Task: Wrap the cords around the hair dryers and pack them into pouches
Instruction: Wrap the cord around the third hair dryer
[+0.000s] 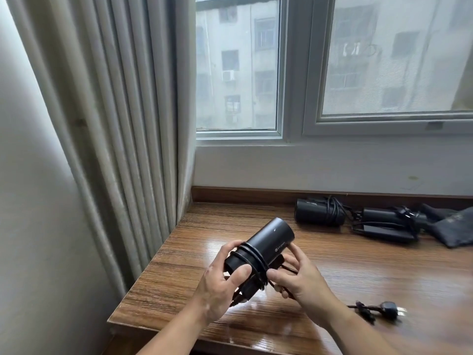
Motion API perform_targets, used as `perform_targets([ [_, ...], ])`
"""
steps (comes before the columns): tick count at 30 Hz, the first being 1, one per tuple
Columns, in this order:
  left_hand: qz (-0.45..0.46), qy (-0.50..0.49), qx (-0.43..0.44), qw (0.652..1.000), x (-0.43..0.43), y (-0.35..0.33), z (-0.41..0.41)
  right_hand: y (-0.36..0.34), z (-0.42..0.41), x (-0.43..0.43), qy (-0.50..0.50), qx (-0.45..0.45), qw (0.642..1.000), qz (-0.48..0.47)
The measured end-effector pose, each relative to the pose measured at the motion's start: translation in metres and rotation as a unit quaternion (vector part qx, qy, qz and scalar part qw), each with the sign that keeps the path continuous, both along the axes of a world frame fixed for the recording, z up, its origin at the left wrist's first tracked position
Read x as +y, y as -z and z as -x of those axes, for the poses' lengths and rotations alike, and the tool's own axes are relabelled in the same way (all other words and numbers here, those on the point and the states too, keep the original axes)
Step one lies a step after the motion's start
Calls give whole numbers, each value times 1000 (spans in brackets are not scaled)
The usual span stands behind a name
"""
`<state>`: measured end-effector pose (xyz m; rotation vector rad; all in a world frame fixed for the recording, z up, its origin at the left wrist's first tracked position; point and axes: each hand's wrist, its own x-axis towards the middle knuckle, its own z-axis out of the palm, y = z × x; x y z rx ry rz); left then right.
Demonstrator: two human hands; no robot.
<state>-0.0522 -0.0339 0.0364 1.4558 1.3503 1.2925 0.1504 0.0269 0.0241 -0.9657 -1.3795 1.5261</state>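
Three dryers total: the hair dryer [271,239] being wrapped is held over the near end of the desk [358,265], while the other dryers [318,213] lie at the back beside a dark pouch [458,226]. The left hand [220,283] curls round its rear end to steady it. The right hand [299,280] pinches the cord [249,253], I'd guess to keep the loops snug. Its plug [391,306] lies on the desk.

Apartment room: curtain [122,124], window [240,67] facing flats, wooden desk [358,272].
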Motion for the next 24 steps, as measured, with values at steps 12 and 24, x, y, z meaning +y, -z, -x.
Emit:
perform_targets([
  [12, -72, -98, 365, 923, -1, 4, -26, 4, 14, -5, 65, 85, 993, 52],
  [24, -128, -172, 497, 841, 12, -3, -17, -19, 9, -12, -18, -27, 998, -56],
])
